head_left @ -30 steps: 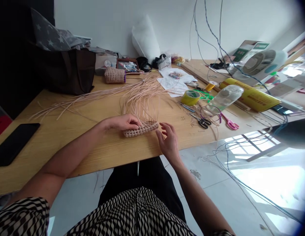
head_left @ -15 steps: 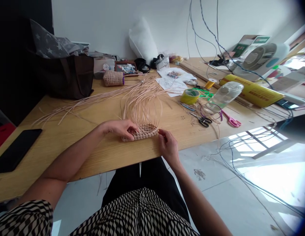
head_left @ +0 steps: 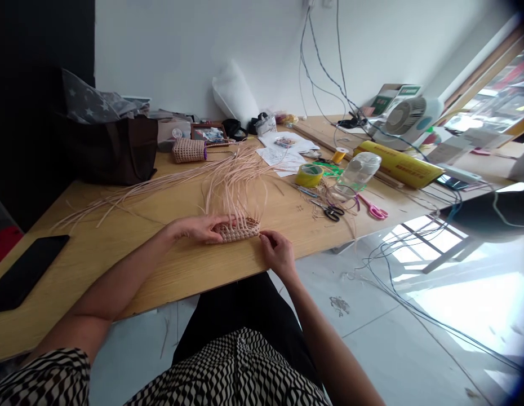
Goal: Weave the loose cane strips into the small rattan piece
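A small woven basket piece [head_left: 239, 231] in pale pink-beige lies near the table's front edge. Long loose strands [head_left: 232, 177] rise from its upper rim and fan out over the table behind it. At its left end my left hand [head_left: 198, 228] is closed on the weave, thumb at the front and fingers reaching over the rim. My right hand [head_left: 279, 252] sits just beyond the right corner, thumb and index finger pinched together. What lies in that pinch is too small to make out.
Black scissors [head_left: 332, 211], pink scissors [head_left: 374, 208], yellow tape [head_left: 308, 176] and a clear bottle [head_left: 357, 175] lie to the right. A finished woven pouch [head_left: 189, 150] and a dark bag [head_left: 118, 149] are behind. A black phone [head_left: 27, 273] rests at the left.
The camera view has turned a little to the right and up. My left hand's fingers have stretched further along the rim of the woven piece. The right hand stays at its right corner.
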Demonstrator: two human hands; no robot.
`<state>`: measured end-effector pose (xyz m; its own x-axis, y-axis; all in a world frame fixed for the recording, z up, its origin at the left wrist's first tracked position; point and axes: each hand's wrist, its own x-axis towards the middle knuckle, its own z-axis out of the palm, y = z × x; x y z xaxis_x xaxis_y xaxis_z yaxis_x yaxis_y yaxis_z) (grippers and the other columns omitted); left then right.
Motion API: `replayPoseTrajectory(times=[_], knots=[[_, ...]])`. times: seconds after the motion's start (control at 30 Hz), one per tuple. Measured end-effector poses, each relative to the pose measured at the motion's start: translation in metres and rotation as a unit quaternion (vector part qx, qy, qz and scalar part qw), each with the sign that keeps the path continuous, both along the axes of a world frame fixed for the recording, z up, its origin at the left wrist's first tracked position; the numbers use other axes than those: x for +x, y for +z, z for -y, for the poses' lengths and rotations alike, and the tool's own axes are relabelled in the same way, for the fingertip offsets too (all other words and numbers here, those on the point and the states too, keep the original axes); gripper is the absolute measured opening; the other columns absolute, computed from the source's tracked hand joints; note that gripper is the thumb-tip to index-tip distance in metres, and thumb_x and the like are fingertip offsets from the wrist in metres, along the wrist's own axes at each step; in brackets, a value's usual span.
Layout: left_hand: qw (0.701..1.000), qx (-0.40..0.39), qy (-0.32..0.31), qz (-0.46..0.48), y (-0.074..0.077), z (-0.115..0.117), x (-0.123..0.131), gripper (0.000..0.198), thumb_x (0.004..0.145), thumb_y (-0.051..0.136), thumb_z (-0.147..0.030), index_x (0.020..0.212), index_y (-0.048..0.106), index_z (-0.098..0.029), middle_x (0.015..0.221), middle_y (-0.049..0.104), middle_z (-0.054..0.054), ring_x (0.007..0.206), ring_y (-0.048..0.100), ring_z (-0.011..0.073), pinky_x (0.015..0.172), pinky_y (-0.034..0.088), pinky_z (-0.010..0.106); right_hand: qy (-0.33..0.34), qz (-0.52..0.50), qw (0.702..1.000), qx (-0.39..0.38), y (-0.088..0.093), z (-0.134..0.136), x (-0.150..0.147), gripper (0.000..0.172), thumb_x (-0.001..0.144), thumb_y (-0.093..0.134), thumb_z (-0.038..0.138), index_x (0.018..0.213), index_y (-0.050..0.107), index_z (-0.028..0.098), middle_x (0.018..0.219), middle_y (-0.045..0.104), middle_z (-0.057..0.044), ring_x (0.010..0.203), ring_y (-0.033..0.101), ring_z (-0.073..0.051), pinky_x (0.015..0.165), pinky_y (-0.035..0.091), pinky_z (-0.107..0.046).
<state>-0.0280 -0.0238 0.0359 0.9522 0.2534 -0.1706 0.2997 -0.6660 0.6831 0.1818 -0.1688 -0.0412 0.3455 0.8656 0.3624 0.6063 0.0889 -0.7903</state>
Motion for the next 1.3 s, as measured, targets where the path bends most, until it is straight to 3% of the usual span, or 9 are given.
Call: replayPoseTrajectory(times=[0.17,0.33,0.43,0.57,0.7,0.9,1.07,1.17,1.3], knots=[[1.000,0.017,0.011,0.004,-0.002,0.005,0.003,0.074,0.079,0.054,-0.025,0.144,0.021,-0.018,0.148,0.030,0.010,0.116,0.050,0.0194,0.091,0.041,0.024,0.005,-0.005,1.000,0.000,-0.001,-0.003,0.000,0.024,0.083,0.047,0.028,0.089,0.068,0.017,0.085,0.071,-0.006,0.079,0.065,-0.019,0.076,0.048,-0.030],[0.994,0.105,-0.013,0.013,-0.006,0.012,0.007,0.083,0.076,0.053,-0.017,0.147,0.009,-0.017,0.153,0.017,0.009,0.138,0.023,0.0217,0.109,0.024,0.028,-0.006,-0.042,0.999,-0.015,-0.003,-0.006,0.001,0.026,0.083,0.048,0.032,0.091,0.068,0.018,0.086,0.072,-0.007,0.081,0.066,-0.020,0.077,0.050,-0.032],[0.990,0.133,-0.034,0.005,-0.006,0.021,0.010,0.082,0.077,0.049,-0.012,0.147,0.006,-0.020,0.153,0.016,0.007,0.139,0.022,0.0206,0.111,0.020,0.029,-0.017,-0.102,0.994,-0.036,-0.006,-0.012,0.008,0.032,0.084,0.045,0.035,0.101,0.065,0.016,0.097,0.071,-0.010,0.085,0.066,-0.020,0.079,0.051,-0.035],[0.986,0.159,-0.043,-0.014,-0.006,0.036,0.015,0.079,0.078,0.045,-0.006,0.147,0.011,-0.024,0.152,0.020,0.005,0.137,0.025,0.0201,0.111,0.021,0.031,0.031,-0.134,0.989,-0.056,-0.008,-0.021,0.016,0.035,0.083,0.044,0.028,0.111,0.062,0.017,0.109,0.068,-0.010,0.098,0.064,-0.021,0.089,0.049,-0.039],[0.983,0.177,-0.055,0.016,-0.008,0.045,0.019,0.071,0.079,0.040,-0.002,0.143,0.025,-0.030,0.150,0.029,0.001,0.136,0.029,0.0174,0.111,0.021,0.031,0.101,-0.071,0.992,-0.020,-0.006,-0.023,0.011,0.038,0.081,0.046,0.020,0.118,0.059,0.021,0.113,0.066,-0.007,0.105,0.061,-0.021,0.093,0.047,-0.040],[0.983,0.180,-0.026,-0.027,-0.013,0.050,0.020,0.071,0.081,0.037,-0.002,0.140,0.027,-0.040,0.147,0.034,-0.004,0.133,0.034,0.0233,0.109,0.023,0.041,0.117,0.029,0.992,0.023,-0.002,-0.020,0.003,0.040,0.081,0.051,0.023,0.119,0.057,0.018,0.119,0.062,-0.012,0.108,0.059,-0.023,0.094,0.046,-0.039],[0.990,0.134,-0.034,0.031,-0.004,0.045,0.020,0.070,0.079,0.044,-0.006,0.142,0.028,-0.030,0.148,0.033,0.002,0.134,0.033,0.0209,0.110,0.023,0.035,0.065,0.018,0.997,-0.026,-0.004,-0.018,0.002,0.041,0.083,0.042,0.020,0.121,0.056,0.017,0.113,0.065,-0.011,0.104,0.061,-0.022,0.091,0.047,-0.040],[0.993,0.071,0.036,0.088,-0.001,0.036,0.020,0.069,0.077,0.056,-0.017,0.141,0.031,-0.022,0.143,0.041,0.008,0.126,0.044,0.0225,0.105,0.032,0.034,0.036,-0.004,0.999,-0.038,-0.005,-0.016,0.002,0.038,0.084,0.041,0.025,0.118,0.059,0.017,0.112,0.066,-0.010,0.104,0.061,-0.023,0.092,0.046,-0.041],[0.966,-0.055,0.208,0.140,-0.006,0.018,0.020,0.042,0.081,0.055,-0.035,0.117,0.056,-0.014,0.108,0.066,0.012,0.085,0.066,0.0200,0.072,0.050,0.028,0.000,-0.049,0.998,-0.042,-0.003,-0.012,0.003,0.035,0.085,0.045,0.034,0.110,0.062,0.016,0.104,0.068,-0.011,0.099,0.063,-0.023,0.090,0.047,-0.041]])
